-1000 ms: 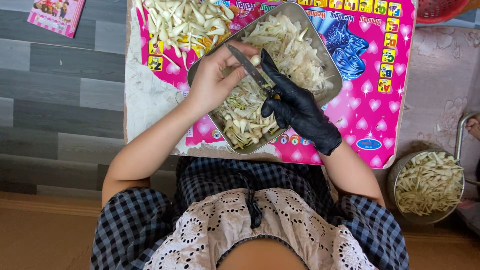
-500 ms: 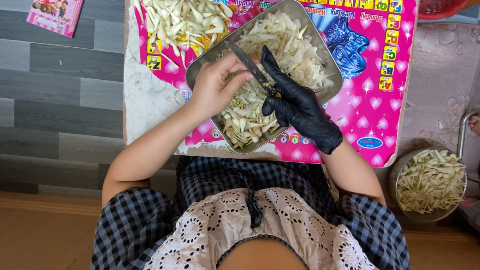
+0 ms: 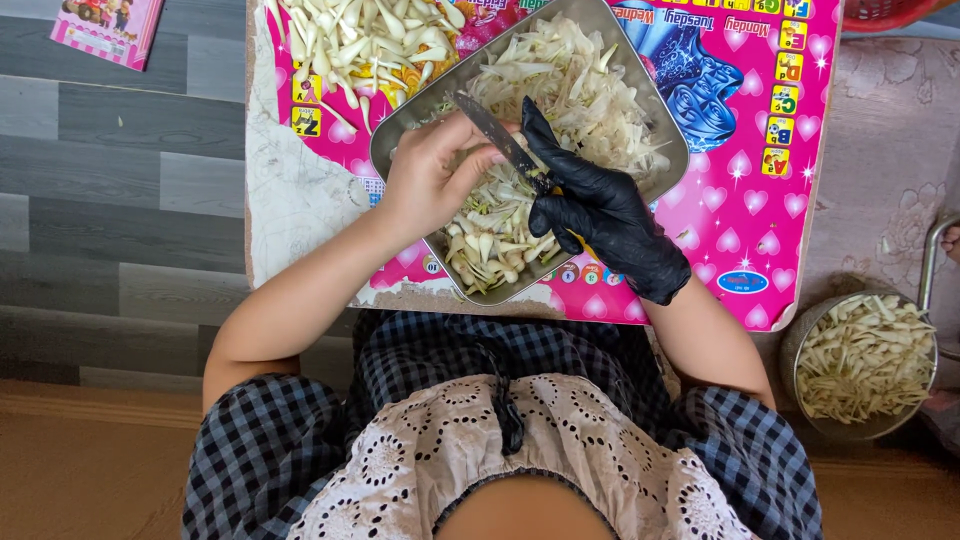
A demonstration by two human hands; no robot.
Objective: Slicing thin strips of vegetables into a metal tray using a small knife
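A metal tray (image 3: pixel 668 150) full of pale shredded and whole vegetable pieces lies tilted on a pink patterned table (image 3: pixel 740 210). My right hand (image 3: pixel 600 210), in a black glove, grips a knife (image 3: pixel 498 140) whose blade points up and left over the tray. My bare left hand (image 3: pixel 432 180) is curled just left of the blade, fingers pinched on a small pale piece at the knife edge. Whole pale stalks (image 3: pixel 490 255) lie in the tray's near corner, shredded bits (image 3: pixel 580 80) at its far end.
A heap of pale stalks (image 3: pixel 365 45) lies on the table at the far left. A round metal bowl (image 3: pixel 800 345) of cut strips stands on the floor at the right, next to a metal handle (image 3: pixel 932 250). A pink booklet (image 3: pixel 105 28) lies on grey floor planks.
My left hand has shifted slightly right, closer to the blade, and both hands stay over the tray with the knife held at much the same angle.
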